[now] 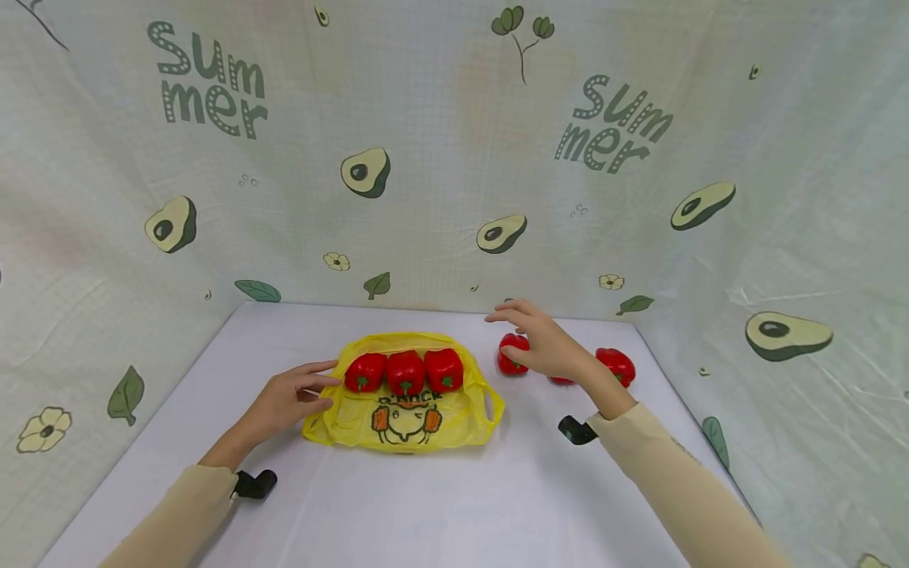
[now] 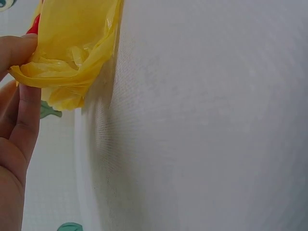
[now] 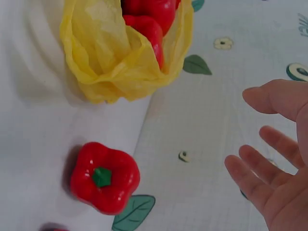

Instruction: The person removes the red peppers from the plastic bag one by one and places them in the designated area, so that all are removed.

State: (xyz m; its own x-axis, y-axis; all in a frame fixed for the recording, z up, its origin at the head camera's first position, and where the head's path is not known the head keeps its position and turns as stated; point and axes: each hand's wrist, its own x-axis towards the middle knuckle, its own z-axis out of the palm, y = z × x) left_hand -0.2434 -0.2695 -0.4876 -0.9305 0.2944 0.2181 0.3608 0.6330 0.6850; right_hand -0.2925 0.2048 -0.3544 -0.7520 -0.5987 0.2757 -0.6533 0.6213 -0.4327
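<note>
A yellow plastic bag (image 1: 337,418) with a cartoon print lies on its side, its mouth spread open toward the back. Three red bell peppers (image 1: 405,373) sit side by side in it. At the bag's left edge, my left hand (image 1: 284,398) pinches the plastic between thumb and fingers, as the yellow film (image 2: 77,33) in the left wrist view confirms. My right hand (image 1: 545,345) hovers with loosely spread fingers, holding nothing. Beneath it stands a loose red bell pepper (image 3: 107,190) with a green stem, apart from the fingers.
Right of that pepper lie another red bell pepper (image 1: 561,380), mostly hidden by my right arm, and one more bell pepper (image 1: 616,366) near the table's right edge. A printed cloth (image 1: 426,158) stands behind the white table (image 1: 440,505) and along both sides.
</note>
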